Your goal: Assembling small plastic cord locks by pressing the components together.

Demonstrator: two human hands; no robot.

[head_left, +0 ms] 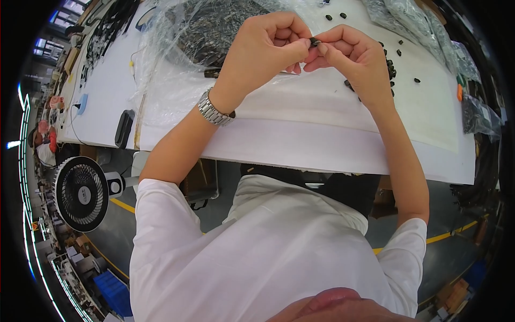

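Above the white table, my left hand (268,48) and my right hand (354,59) meet fingertip to fingertip. Between them they pinch one small black part (314,41), mostly covered by the fingers. A metal watch sits on my left wrist. Just behind my left hand lies a large clear plastic bag (206,32) filled with many small dark pieces. Below that hand rests a dark-handled tool (212,73) with a thin pointed metal end. Several loose black parts (390,68) lie in a group beside my right hand, and a few more are scattered farther off.
Black cables (110,32) lie at the far left of the table. A dark oblong case (124,129) sits near its front left edge, above a round fan (81,194). Clear plastic bags (410,24) are piled at the far right, and another bag (480,115) hangs by the right edge.
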